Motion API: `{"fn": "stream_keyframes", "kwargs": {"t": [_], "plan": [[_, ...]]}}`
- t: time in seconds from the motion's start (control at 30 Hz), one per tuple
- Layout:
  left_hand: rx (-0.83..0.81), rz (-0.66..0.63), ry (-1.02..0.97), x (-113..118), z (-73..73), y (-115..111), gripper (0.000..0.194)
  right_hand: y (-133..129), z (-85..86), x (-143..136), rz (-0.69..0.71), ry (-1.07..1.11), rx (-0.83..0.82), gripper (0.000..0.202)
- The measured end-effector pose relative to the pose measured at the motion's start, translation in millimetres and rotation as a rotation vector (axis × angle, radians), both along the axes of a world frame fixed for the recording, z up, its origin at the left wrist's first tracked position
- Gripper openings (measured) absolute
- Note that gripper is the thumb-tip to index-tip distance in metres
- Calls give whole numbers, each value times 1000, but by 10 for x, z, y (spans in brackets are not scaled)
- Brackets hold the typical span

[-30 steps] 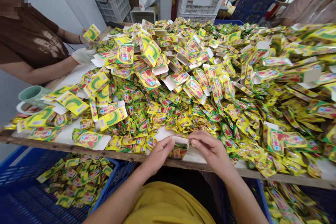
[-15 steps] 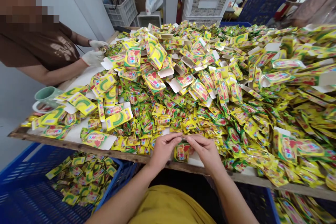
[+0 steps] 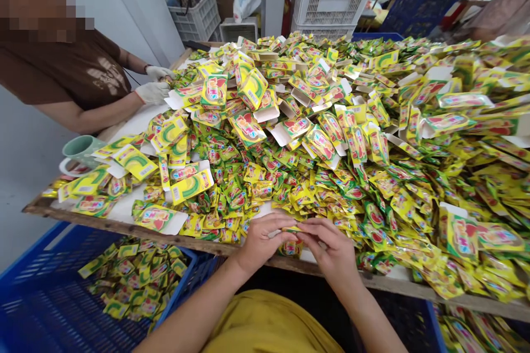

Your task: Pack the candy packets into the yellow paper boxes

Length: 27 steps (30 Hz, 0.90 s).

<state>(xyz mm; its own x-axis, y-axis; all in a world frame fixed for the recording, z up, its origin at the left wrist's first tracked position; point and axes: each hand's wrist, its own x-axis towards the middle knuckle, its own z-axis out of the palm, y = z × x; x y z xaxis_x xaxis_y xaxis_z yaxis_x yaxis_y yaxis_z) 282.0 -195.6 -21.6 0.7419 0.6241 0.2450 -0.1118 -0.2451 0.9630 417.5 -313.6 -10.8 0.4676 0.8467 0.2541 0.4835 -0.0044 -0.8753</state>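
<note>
Both my hands meet at the table's front edge around one small yellow and green box (image 3: 291,247). My left hand (image 3: 261,240) pinches its left end between thumb and fingers. On the other end, my right hand (image 3: 331,245) is closed with the thumb below and fingers above. A thin yellow edge of the box shows between my fingertips; my fingers hide part of the rest. Just beyond my hands lies a heap of small shiny candy packets (image 3: 265,190) in yellow and green. Printed boxes (image 3: 248,128), several with white flaps open, lie on top of the heap.
At the left a co-worker's gloved hands (image 3: 153,91) work by the heap. A green mug (image 3: 80,148) stands near the left corner. Below the table edge, a blue crate (image 3: 45,298) holds filled boxes. White crates (image 3: 327,3) are stacked behind the table.
The box in my hands has turned so that a yellow edge now faces up between my fingertips. My fingers have shifted along its top. The view has moved slightly.
</note>
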Motion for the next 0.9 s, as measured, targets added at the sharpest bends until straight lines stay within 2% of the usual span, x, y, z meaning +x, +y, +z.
{"fn": "stream_keyframes", "kwargs": {"t": [0.1,0.23,0.3,0.33,0.4,0.47,0.5,0.57,0.67,0.7,0.77,0.83,0.9], "plan": [[61,-9,-5,-63,-35,-39,20,-91,-6,-83,-36,-126,50,18],[74,-67,76,-62,-75,-81,25,-26,56,52,39,-52,-9,12],[81,-97,113,-25,-77,-97,28,205,112,179,10,-11,-62,17],[78,-98,109,-9,-65,-105,28,373,136,231,-68,-24,-76,18],[45,-43,92,-24,-2,-112,26,764,156,294,-210,-101,-85,20],[-22,47,117,-176,106,-77,26,1117,132,315,-266,-147,-138,27],[-61,71,162,-328,163,-33,26,1239,108,320,-281,-130,-160,27],[-131,55,305,-806,232,108,27,1329,56,340,-297,-76,-184,30],[-194,35,635,-1840,137,369,28,1161,39,395,-315,32,-169,30],[-205,116,754,-2196,62,446,30,1077,57,403,-305,115,-152,29],[-116,371,994,-2778,-83,573,31,952,114,371,-214,309,-146,35],[-7,611,1095,-3052,-142,673,30,929,160,279,-47,455,-202,40],[112,780,1047,-2975,-74,757,32,991,170,166,81,496,-285,35]]}}
